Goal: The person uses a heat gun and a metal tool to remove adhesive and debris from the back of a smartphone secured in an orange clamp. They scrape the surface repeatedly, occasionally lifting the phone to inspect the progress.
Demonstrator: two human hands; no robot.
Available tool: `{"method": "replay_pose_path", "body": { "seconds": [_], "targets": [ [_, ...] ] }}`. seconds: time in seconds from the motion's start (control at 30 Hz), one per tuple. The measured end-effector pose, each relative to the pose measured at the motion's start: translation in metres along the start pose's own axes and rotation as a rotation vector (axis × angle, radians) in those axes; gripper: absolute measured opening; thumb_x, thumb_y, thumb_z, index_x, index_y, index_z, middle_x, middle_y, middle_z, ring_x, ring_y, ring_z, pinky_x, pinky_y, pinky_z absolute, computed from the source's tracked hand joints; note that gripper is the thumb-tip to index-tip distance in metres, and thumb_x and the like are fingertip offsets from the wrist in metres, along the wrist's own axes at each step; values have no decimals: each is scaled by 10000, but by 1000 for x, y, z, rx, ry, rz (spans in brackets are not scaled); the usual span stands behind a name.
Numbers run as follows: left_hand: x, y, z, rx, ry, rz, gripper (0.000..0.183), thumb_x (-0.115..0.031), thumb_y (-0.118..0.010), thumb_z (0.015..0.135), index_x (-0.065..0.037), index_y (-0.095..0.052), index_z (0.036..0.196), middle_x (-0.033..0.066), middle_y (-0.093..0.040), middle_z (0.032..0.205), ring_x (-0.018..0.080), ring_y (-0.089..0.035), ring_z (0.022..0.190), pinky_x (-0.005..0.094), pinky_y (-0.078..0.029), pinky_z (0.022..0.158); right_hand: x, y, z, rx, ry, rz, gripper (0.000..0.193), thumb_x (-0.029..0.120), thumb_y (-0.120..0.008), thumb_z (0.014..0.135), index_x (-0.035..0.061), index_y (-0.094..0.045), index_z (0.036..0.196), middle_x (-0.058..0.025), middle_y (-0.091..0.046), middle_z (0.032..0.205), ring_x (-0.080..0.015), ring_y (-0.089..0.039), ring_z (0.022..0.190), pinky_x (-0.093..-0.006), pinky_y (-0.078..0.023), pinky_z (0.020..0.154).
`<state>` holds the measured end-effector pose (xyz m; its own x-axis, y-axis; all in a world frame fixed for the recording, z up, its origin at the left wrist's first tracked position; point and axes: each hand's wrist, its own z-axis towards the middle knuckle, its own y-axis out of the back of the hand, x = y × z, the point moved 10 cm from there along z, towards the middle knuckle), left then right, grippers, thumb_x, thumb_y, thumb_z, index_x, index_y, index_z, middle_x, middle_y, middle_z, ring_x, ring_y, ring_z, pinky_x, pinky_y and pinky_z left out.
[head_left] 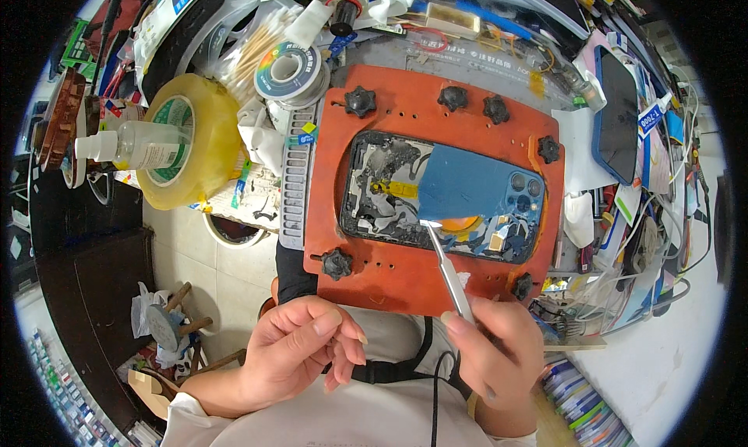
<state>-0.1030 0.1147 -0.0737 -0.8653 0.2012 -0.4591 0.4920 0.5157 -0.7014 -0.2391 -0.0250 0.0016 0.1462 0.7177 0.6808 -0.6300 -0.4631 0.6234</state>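
An orange-red clamping plate (374, 279) with black star-shaped knobs holds a phone (389, 205) on its back. Blue back glass (467, 182) covers part of the phone, beside the camera lenses. Bare dark and silvery patches with a yellow strip show to its left, and an orange round patch lies below it. My right hand (499, 342) grips a slim silver knife-like tool (448, 272); its flat tip meets the lower left edge of the blue glass. Before my body, in front of the plate, my left hand (300, 342) is loosely closed, thumb against the forefinger, nothing visible in it.
On the left stand a yellow tape roll (206, 159), a clear pump bottle (144, 145) and a solder spool (290, 72). Cotton swabs (261, 42) lie behind them. A dark phone (615, 116) and tangled cables (662, 283) crowd the right side. A stool (171, 326) stands lower left.
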Motion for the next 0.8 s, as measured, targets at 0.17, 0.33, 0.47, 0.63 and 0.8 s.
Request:
{"method": "replay_pose_path", "body": {
  "seconds": [0.17,0.33,0.47,0.63,0.8],
  "targets": [
    [-1,-3,3,23,-1,-5,313,-220,-422,1128,19,-622,1159,176,-716,1028,184,-698,748,278,-527,567,5,0,1,27,59,36,328,80,-803,780,63,-774,1106,-139,-714,1092,-218,-677,829,-324,-536,651],
    [-9,-10,3,1,-62,-15,340,-247,-435,1122,28,-601,1231,191,-710,1078,197,-702,785,299,-547,618,23,-5,9,230,65,429,231,123,-797,772,49,-768,989,-129,-713,999,-258,-696,752,-343,-540,609],
    [-6,-9,2,-14,-29,20,343,-252,-423,1123,23,-591,1239,196,-708,1079,214,-706,802,311,-556,634,38,-6,14,110,180,527,231,72,-808,769,7,-753,983,-126,-713,937,-258,-688,686,-347,-523,567],
    [-3,-3,2,5,-54,-77,319,-234,-397,1129,12,-599,1139,199,-703,1044,219,-706,774,304,-553,596,26,2,11,70,108,580,258,50,-788,757,14,-745,1008,-126,-712,928,-255,-689,689,-344,-527,574],
    [-3,-2,2,29,-48,-91,322,-229,-387,1131,7,-601,1082,205,-697,1027,220,-698,738,298,-537,547,-6,16,4,-80,-111,272,331,-38,-696,805,-6,-720,1133,-138,-741,942,-239,-695,729,-324,-551,632]
  ]
}}
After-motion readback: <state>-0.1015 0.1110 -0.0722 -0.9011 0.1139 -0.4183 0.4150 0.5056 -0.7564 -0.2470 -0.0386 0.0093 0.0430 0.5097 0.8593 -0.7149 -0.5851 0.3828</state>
